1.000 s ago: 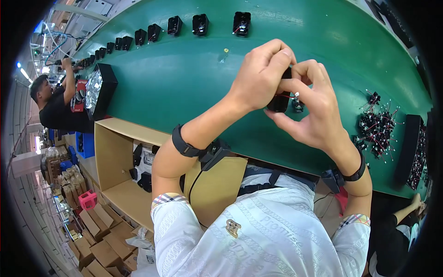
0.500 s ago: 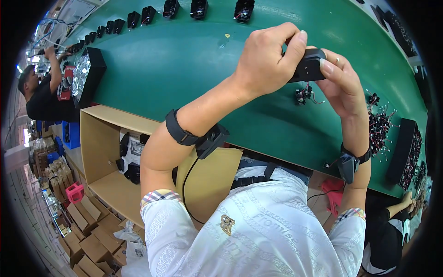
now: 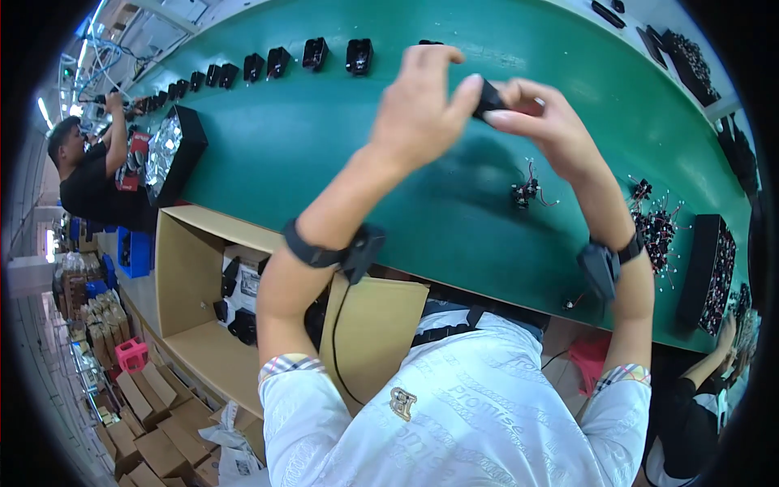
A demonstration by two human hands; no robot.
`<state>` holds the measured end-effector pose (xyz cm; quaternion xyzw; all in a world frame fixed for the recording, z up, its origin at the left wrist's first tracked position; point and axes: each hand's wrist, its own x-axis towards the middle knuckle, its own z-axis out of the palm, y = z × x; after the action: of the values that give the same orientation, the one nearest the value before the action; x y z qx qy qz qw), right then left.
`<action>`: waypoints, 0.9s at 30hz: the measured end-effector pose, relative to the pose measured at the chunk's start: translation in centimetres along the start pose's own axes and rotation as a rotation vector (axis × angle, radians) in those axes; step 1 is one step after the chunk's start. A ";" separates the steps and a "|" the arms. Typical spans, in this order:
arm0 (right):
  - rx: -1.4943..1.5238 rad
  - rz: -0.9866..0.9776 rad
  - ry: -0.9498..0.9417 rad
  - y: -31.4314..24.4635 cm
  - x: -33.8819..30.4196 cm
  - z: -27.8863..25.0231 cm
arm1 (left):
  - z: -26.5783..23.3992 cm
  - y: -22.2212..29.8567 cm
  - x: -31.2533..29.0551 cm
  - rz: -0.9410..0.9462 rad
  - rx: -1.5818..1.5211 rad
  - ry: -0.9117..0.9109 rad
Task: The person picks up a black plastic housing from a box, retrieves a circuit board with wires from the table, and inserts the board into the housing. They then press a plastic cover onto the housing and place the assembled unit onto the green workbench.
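Observation:
Over the green table, both hands are raised around a small black plastic housing (image 3: 489, 99). My left hand (image 3: 418, 109) grips its left side with thumb and curled fingers, slightly smeared by motion. At its right side, my right hand (image 3: 545, 122) pinches it between thumb and fingers. Much of the housing is hidden by the hands. Below them on the table lies a small black component with red and white wires (image 3: 527, 192). A row of open black housings (image 3: 359, 57) runs along the far side toward the left.
A pile of wired components (image 3: 656, 231) lies at the right beside a black bin (image 3: 704, 272). An open cardboard box (image 3: 182, 276) with black parts stands at my left. Farther left is a black box with silver packing (image 3: 185, 154). A co-worker (image 3: 93, 166) works there; another person's arm (image 3: 714, 361) reaches in at right.
Both hands have moved left with the black housing, which has been turned and now shows a narrower side. The view has shifted a little.

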<state>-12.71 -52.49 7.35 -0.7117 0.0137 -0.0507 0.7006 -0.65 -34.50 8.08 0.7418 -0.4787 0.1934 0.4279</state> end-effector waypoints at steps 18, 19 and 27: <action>-1.348 -0.066 0.164 6.0 8.0 -4.3 | -27.6 -14.7 -34.5 -0.952 0.463 -0.282; -1.346 -0.076 0.144 6.2 7.9 -4.6 | -26.4 -16.2 -37.0 -0.861 0.499 -0.339; -1.068 -0.242 0.014 -6.4 -4.0 -5.0 | -25.5 -27.5 -50.7 -0.498 0.605 -0.705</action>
<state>-17.45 -56.95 13.63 -0.9645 -0.0399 -0.1216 0.2308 2.86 18.85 -25.33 0.9435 -0.3258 -0.0458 0.0404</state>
